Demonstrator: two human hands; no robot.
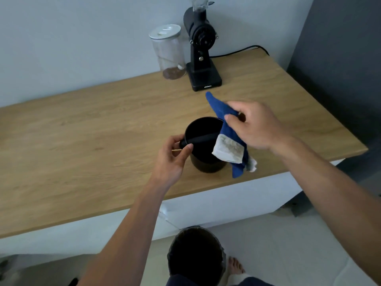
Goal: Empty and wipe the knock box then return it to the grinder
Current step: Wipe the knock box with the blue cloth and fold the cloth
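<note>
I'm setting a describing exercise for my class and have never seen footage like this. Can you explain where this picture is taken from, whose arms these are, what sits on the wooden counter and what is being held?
There is one picture, taken by a wide-angle camera worn on a person's head, looking forward and down. So the two bare arms belong to the wearer.

On the wooden counter stands a black knock box, an open cup with a bar across its top. The left hand holds the end of that bar at the rim. The right hand holds a blue cloth with a pale patch, which hangs over the box's right edge.

At the back stand a black coffee grinder with its cable, and beside it a clear lidded jar. Below the counter, on the floor, is a dark bin.
</note>
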